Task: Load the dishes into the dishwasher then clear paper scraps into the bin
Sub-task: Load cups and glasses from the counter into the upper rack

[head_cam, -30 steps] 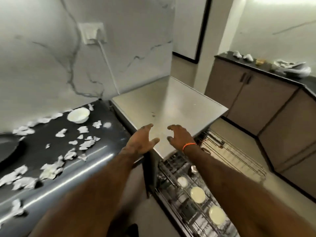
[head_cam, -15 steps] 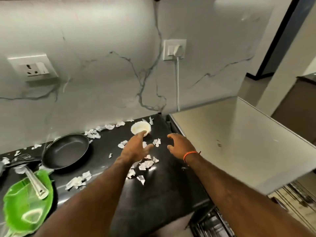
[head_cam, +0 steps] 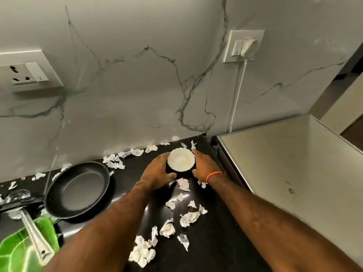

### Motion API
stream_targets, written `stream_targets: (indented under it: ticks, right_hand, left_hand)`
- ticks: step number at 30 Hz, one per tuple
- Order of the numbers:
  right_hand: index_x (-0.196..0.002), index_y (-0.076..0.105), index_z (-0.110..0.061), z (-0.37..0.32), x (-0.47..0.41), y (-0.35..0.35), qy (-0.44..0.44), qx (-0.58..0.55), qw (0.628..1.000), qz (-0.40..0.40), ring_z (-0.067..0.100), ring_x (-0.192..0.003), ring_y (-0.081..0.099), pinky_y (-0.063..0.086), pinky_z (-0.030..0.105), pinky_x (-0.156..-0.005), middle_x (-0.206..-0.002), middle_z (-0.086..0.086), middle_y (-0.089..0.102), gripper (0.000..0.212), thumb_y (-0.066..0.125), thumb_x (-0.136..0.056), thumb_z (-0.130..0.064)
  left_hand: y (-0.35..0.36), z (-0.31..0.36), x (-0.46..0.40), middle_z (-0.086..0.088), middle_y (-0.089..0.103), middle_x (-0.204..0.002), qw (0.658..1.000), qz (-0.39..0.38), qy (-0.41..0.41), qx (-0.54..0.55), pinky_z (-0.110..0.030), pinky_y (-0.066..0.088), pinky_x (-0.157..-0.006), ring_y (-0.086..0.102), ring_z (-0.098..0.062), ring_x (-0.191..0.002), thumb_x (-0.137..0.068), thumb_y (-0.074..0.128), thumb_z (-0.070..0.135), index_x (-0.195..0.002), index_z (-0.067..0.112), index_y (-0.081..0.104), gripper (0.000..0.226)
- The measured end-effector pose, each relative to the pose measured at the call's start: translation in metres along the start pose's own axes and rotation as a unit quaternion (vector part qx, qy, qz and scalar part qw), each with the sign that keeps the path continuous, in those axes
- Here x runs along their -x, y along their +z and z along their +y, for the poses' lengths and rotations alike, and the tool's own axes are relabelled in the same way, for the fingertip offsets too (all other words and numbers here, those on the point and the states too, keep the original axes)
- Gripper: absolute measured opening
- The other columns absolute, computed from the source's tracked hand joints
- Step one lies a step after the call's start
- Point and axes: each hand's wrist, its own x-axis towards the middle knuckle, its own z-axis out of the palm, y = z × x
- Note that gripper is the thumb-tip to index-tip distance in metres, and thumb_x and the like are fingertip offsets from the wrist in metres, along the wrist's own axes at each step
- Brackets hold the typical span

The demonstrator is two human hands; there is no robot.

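Observation:
A small white bowl (head_cam: pixel 180 160) sits on the black counter (head_cam: pixel 212 242) near the wall. My left hand (head_cam: pixel 156 172) cups its left side with the thumb curled under the front. On the bowl's right side, my right hand (head_cam: pixel 204 165), with an orange band at the wrist, curls round it. Torn white paper scraps (head_cam: pixel 188 217) lie scattered over the counter in front of the bowl and along the wall (head_cam: pixel 114 161). A black frying pan (head_cam: pixel 78 190) rests to the left, and a green plate (head_cam: pixel 15 252) with a metal utensil (head_cam: pixel 33 234) on it lies at the lower left.
The dishwasher's steel top (head_cam: pixel 294 165) adjoins the counter on the right. A white cord (head_cam: pixel 236 99) runs down the marble wall from a plugged socket (head_cam: pixel 243 46). Another socket (head_cam: pixel 29 72) is at the left.
The view swung left from the open dishwasher to the counter. Both hands reached forward and closed around the white bowl.

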Motion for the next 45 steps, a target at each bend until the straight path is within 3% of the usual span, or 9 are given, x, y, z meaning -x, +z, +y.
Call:
stream_targets:
  ticks: [4, 9, 12, 17, 21, 26, 36, 39, 45]
  right_hand:
    - [-0.141, 0.044, -0.021, -0.004, -0.008, 0.005, -0.009, -0.039, 0.999, 0.009, 0.037, -0.119, 0.059, 0.052, 0.046, -0.097, -0.129, 0.013, 0.064, 0.065, 0.064, -0.08, -0.01]
    - [-0.149, 0.043, -0.019, 0.006, 0.006, -0.006, -0.015, -0.111, 0.993, 0.021, 0.027, -0.131, 0.054, 0.044, 0.035, -0.109, -0.143, 0.008, 0.057, 0.071, 0.071, -0.084, -0.015]
    - [-0.153, 0.039, -0.024, 0.013, 0.018, -0.012, -0.018, -0.131, 0.991, 0.038, 0.024, -0.134, 0.051, 0.042, 0.033, -0.111, -0.147, 0.005, 0.054, 0.075, 0.07, -0.085, -0.022]
    - [-0.155, 0.032, -0.025, 0.039, 0.072, -0.033, -0.026, -0.127, 0.988, 0.085, 0.024, -0.135, 0.049, 0.04, 0.033, -0.112, -0.151, 0.006, 0.049, 0.082, 0.072, -0.083, -0.021]
    - [-0.16, 0.015, -0.026, 0.075, 0.129, -0.047, -0.056, -0.082, 0.986, 0.133, 0.029, -0.142, 0.04, 0.04, 0.041, -0.114, -0.161, 0.007, 0.028, 0.1, 0.074, -0.081, -0.014]
    - [-0.16, 0.009, -0.017, 0.127, 0.214, -0.058, -0.064, -0.084, 0.975, 0.194, 0.035, -0.135, 0.043, 0.046, 0.046, -0.106, -0.154, 0.014, 0.026, 0.107, 0.075, -0.076, -0.015]
    - [-0.154, 0.023, -0.028, 0.264, 0.407, -0.078, 0.106, -0.181, 0.933, 0.291, 0.031, -0.129, 0.05, 0.046, 0.039, -0.107, -0.148, 0.008, 0.034, 0.1, 0.08, -0.074, -0.016]
    - [-0.154, 0.029, -0.019, 0.31, 0.46, -0.082, 0.173, -0.197, 0.912, 0.315, 0.026, -0.136, 0.041, 0.029, 0.021, -0.108, -0.148, 0.012, 0.036, 0.099, 0.082, -0.071, -0.015]
    - [-0.147, 0.041, -0.021, 0.395, 0.534, -0.078, 0.28, -0.208, 0.883, 0.314, 0.021, -0.132, 0.042, 0.029, 0.019, -0.108, -0.147, 0.007, 0.031, 0.095, 0.089, -0.065, -0.029]
  left_hand:
    - [0.006, 0.001, -0.01, -0.007, 0.047, -0.154, 1.0, 0.002, 0.012, 0.011, -0.034, 0.033, -0.118, 0.044, -0.024, -0.141, -0.079, 0.083, 0.031, -0.153, 0.015, 0.038, 0.088]
    - [0.003, 0.001, -0.007, 0.001, 0.059, -0.143, 0.999, 0.017, 0.025, 0.037, -0.026, 0.039, -0.106, 0.054, -0.018, -0.13, -0.075, 0.088, 0.04, -0.139, 0.018, 0.058, 0.074]
    - [0.0, 0.01, -0.003, 0.013, 0.067, -0.122, 0.992, 0.028, 0.005, 0.126, -0.018, 0.045, -0.093, 0.063, -0.008, -0.113, -0.072, 0.089, 0.047, -0.114, 0.022, 0.074, 0.051]
    - [0.0, 0.072, 0.028, -0.003, 0.077, -0.088, 0.957, 0.008, 0.012, 0.29, -0.023, 0.054, -0.067, 0.071, -0.01, -0.079, -0.078, 0.083, 0.048, -0.096, 0.013, 0.076, 0.04]
    - [0.014, 0.121, 0.059, -0.023, 0.074, -0.096, 0.927, -0.082, -0.003, 0.366, -0.03, 0.055, -0.068, 0.071, -0.026, -0.083, -0.091, 0.07, 0.046, -0.114, -0.005, 0.065, 0.056]
    - [0.059, 0.18, 0.099, -0.021, 0.073, -0.115, 0.868, -0.25, -0.043, 0.427, -0.04, 0.059, -0.081, 0.072, -0.035, -0.102, -0.091, 0.056, 0.066, -0.128, 0.01, 0.063, 0.068]
    - [0.18, 0.35, 0.18, -0.017, 0.073, -0.112, 0.872, -0.338, 0.056, 0.35, -0.044, 0.058, -0.091, 0.068, -0.037, -0.113, -0.096, 0.061, 0.021, -0.129, 0.021, 0.068, 0.033]
    - [0.221, 0.403, 0.204, -0.016, 0.074, -0.113, 0.863, -0.383, 0.12, 0.306, -0.043, 0.059, -0.089, 0.069, -0.035, -0.107, -0.078, 0.069, -0.004, -0.134, 0.029, 0.06, 0.066]
    - [0.32, 0.482, 0.222, 0.003, 0.063, -0.136, 0.835, -0.419, 0.333, 0.133, -0.04, 0.051, -0.107, 0.06, -0.016, -0.124, -0.057, 0.081, 0.012, -0.146, 0.03, 0.046, 0.097]
